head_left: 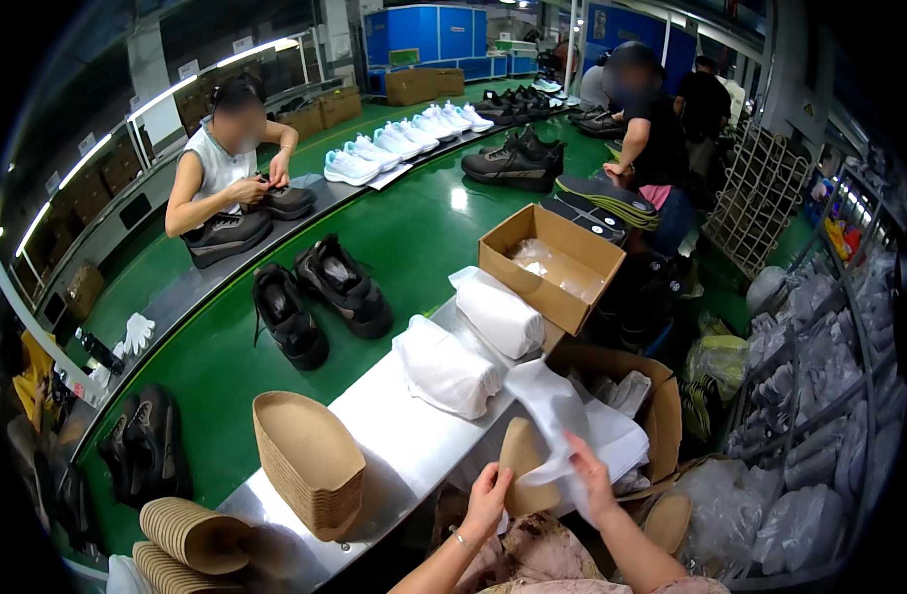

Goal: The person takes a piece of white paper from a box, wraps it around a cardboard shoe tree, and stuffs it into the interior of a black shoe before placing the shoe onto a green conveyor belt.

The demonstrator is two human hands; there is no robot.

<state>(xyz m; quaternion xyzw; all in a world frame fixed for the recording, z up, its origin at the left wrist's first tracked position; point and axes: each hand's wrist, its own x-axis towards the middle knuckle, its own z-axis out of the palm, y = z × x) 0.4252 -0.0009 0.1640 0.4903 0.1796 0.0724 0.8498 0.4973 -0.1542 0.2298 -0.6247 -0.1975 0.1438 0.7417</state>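
My left hand (486,502) grips the edge of a brown molded cardboard shoe insert (525,463), low in front of me. Beside it, my right hand (592,477) is closed on thin white wrapping paper (548,398), which hangs loosely behind and over part of the insert. A nested stack of the same inserts (307,460) stands on the metal shelf (379,431) to the left. Two white paper-wrapped bundles, a nearer one (445,368) and a farther one (500,314), lie on the shelf ahead.
An open carton (663,421) stands right of my hands, and a smaller cardboard box (584,315) beyond the bundles. Dark shoes (342,287) and white shoes (399,139) sit along the green line. A co-worker (226,163) handles a shoe across it. Bagged items (810,416) fill a rack at right.
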